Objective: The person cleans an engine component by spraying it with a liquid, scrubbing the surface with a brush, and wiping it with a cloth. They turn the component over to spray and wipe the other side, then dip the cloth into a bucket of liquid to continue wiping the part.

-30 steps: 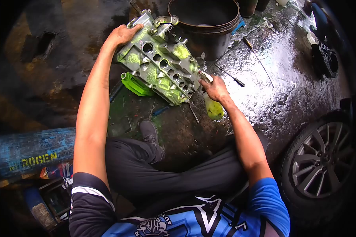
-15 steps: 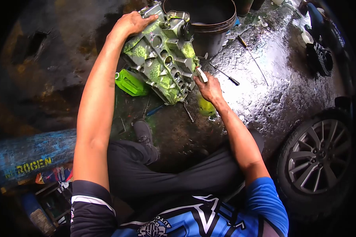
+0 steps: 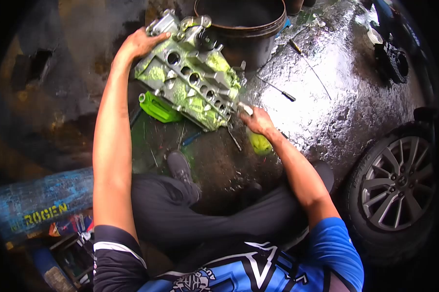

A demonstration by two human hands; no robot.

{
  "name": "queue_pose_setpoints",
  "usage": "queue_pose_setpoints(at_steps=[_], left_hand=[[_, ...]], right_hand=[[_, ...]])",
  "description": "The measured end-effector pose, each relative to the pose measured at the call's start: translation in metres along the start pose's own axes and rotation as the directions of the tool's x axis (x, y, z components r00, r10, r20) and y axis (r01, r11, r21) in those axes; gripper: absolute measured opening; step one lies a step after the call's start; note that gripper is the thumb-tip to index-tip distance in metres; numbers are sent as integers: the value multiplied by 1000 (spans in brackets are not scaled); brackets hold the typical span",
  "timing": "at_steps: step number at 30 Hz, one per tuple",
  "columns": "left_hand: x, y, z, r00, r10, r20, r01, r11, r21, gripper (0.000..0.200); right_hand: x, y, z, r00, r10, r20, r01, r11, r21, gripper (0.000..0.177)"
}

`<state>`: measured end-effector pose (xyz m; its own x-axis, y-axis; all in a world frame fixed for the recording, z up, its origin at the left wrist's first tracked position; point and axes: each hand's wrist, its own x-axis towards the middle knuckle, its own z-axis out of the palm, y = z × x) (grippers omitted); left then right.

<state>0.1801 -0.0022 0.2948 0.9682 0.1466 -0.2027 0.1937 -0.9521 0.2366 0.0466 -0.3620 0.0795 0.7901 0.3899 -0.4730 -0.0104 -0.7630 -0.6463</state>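
A cast-metal engine cover (image 3: 185,80) with a row of round holes is tilted in front of me, smeared with yellow-green foam. My left hand (image 3: 140,44) is closed around its upper left corner, thumb on top. By its lower right edge, my right hand (image 3: 257,120) grips a small tool with a whitish handle (image 3: 246,109); the tool's working end is too blurred to make out. Beneath the cover's left side lies a bright green plastic jug (image 3: 158,108). A yellow-green round container (image 3: 260,144) stands just below my right hand.
A dark bucket (image 3: 251,30) stands behind the cover. Two screwdrivers, one short (image 3: 288,96) and one long (image 3: 295,46), lie on the wet floor. At right is a wheel (image 3: 399,182); at left, a blue cylinder (image 3: 44,194). My shoe (image 3: 180,165) is near the jug.
The engine cover has swung left, its top end most, with my left hand moving along on it. My right hand has dropped slightly, and its tool now sits lower along the edge.
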Motion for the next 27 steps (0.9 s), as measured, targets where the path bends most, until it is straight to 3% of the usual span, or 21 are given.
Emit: queue_pose_setpoints(at_steps=[1, 2, 5, 7, 10, 11, 12, 15, 16, 19, 21, 24, 25, 27], left_hand=[[5, -4, 1, 999, -9, -44, 9, 1000, 12, 103], [11, -10, 2, 1000, -21, 11, 22, 998, -58, 102], [10, -10, 5, 1000, 0, -7, -1, 990, -138, 94], [16, -17, 10, 996, 45, 78, -22, 961, -276, 90], [23, -27, 13, 998, 33, 60, -17, 969, -246, 91], [26, -29, 15, 998, 12, 61, 4, 970, -245, 78], [25, -27, 14, 998, 11, 66, 5, 972, -235, 84], [20, -23, 13, 997, 19, 76, -1, 973, -229, 90], [19, -22, 11, 997, 24, 75, -6, 972, -234, 90], [17, -22, 12, 999, 41, -27, -45, 987, -152, 90], [23, -27, 13, 999, 33, 22, -28, 982, -189, 91], [21, -24, 14, 999, 41, 24, -34, 974, -224, 87], [19, -21, 13, 999, 35, 36, -24, 964, -265, 83], [20, -23, 15, 998, 38, 59, -17, 948, -317, 79]], right_hand=[[-1, 3, 3, 999, -34, 38, 33, 999, 20, 56], [-4, 8, 10, 996, -71, 54, 71, 997, -3, 60], [0, 24, 27, 999, 29, 37, -21, 980, -200, 64], [9, 33, 32, 992, 101, 74, -86, 979, -187, 67], [8, 35, 38, 980, -2, 197, 28, 991, -131, 65], [4, 34, 41, 971, -60, 232, 83, 993, -87, 64], [1, 32, 50, 984, -134, 121, 152, 976, -154, 52], [10, 30, 53, 987, 11, 162, 31, 966, -257, 57], [12, 26, 51, 985, 39, 168, -3, 977, -214, 65], [9, 18, 45, 981, 19, 194, 8, 990, -138, 60], [10, 21, 44, 982, -15, 188, 64, 965, -255, 58], [33, 56, 48, 997, 50, -51, -60, 973, -224, 55], [37, 58, 29, 979, 128, -157, -147, 982, -115, 56], [43, 64, -7, 906, 122, -405, -114, 993, 43, 64]])
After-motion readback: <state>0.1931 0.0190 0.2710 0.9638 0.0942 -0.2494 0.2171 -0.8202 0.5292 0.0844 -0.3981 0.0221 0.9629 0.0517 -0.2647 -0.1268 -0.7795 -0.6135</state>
